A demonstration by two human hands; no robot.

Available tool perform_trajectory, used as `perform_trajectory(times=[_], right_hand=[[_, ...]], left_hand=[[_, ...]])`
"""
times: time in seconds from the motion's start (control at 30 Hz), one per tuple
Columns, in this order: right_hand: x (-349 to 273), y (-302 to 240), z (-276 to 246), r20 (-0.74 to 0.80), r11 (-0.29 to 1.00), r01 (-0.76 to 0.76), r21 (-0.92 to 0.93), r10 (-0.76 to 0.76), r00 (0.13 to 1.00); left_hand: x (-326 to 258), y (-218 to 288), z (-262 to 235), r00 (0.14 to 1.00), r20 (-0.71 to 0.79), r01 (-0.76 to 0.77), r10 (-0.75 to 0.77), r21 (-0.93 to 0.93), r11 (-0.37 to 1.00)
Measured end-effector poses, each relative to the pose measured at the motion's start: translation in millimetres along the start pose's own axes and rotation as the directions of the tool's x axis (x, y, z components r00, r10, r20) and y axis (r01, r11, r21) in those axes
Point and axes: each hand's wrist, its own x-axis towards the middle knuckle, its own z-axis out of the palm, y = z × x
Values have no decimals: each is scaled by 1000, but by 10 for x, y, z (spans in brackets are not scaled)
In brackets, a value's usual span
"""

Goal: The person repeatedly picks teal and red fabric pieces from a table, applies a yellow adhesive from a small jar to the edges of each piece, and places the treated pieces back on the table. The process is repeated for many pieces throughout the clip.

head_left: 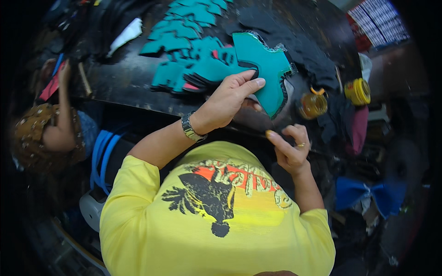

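My left hand (232, 99) pinches a flat teal cut-out piece (264, 69) between thumb and fingers, holding it above the dark table. The piece has curved, notched sides and a dark rim that looks glossy and wet along its top and right edges. Below its lower tip is my right hand (292, 147), empty, with the index finger extended apart from the other bent fingers. That fingertip carries a yellowish-brown smear. A jar of amber paste (314, 105) stands just beyond my right hand, with something orange at its mouth.
Overlapping teal pieces (175, 41) lie in rows beyond my left hand. Black cut pieces (308, 55) cover the far right. A yellow-lidded jar (357, 91) sits at the table's right side. Another person (55, 124) works at the left. Blue material (368, 193) lies low at right.
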Motion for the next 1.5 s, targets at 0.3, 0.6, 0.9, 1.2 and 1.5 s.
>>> perform_trajectory(times=[0.3, 0.6, 0.9, 1.2, 1.5], right_hand=[[-143, 260, 440, -95, 926, -223, 306, 263, 960], [-209, 268, 476, -106, 920, -266, 290, 307, 946], [-214, 272, 482, -62, 908, -291, 301, 323, 944], [-183, 277, 485, -75, 923, -251, 291, 284, 956], [-53, 250, 78, -103, 854, -370, 365, 432, 896]], left_hand=[[421, 1078, -1498, 862, -453, -91, 226, 300, 949], [1131, 1139, -2045, 755, -634, 41, 169, 303, 952], [1032, 1013, -2161, 757, -641, 88, 129, 295, 951], [609, 1239, -1707, 806, -240, 319, 541, 946, -55], [157, 433, -638, 974, 122, -32, 190, 906, -421]])
